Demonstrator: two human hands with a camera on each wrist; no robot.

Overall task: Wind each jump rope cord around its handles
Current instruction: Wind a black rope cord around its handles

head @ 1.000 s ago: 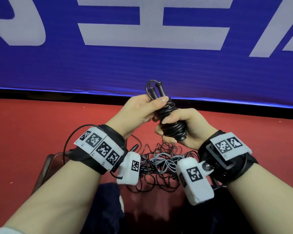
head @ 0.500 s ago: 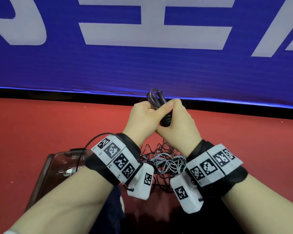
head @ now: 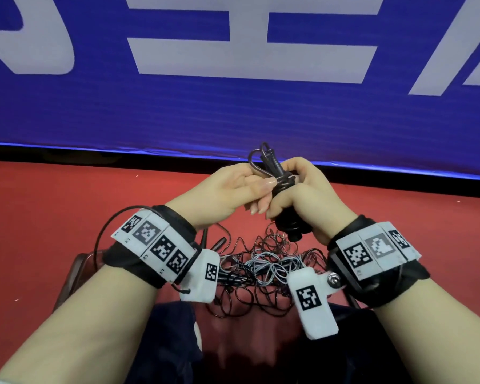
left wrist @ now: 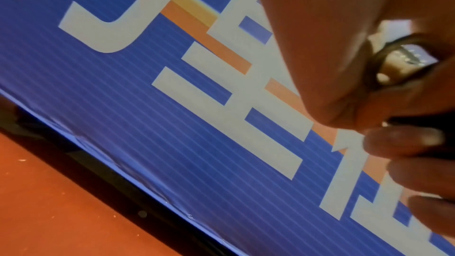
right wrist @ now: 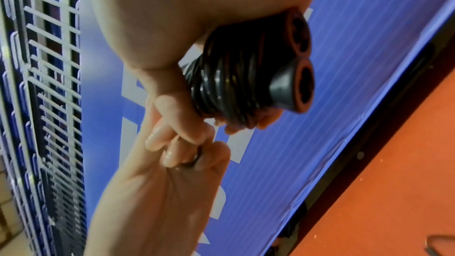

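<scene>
Red flooring below a blue banner backs the right hand clenching wound black handles at centre frame, the left hand pinching the last cord loop, while tangled ropes below remain unwound.

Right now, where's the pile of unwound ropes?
In the head view the tangled jump ropes lie on the red floor, low centre between the two wrists, directly under the wound rope bundle that both hands hold.
</scene>
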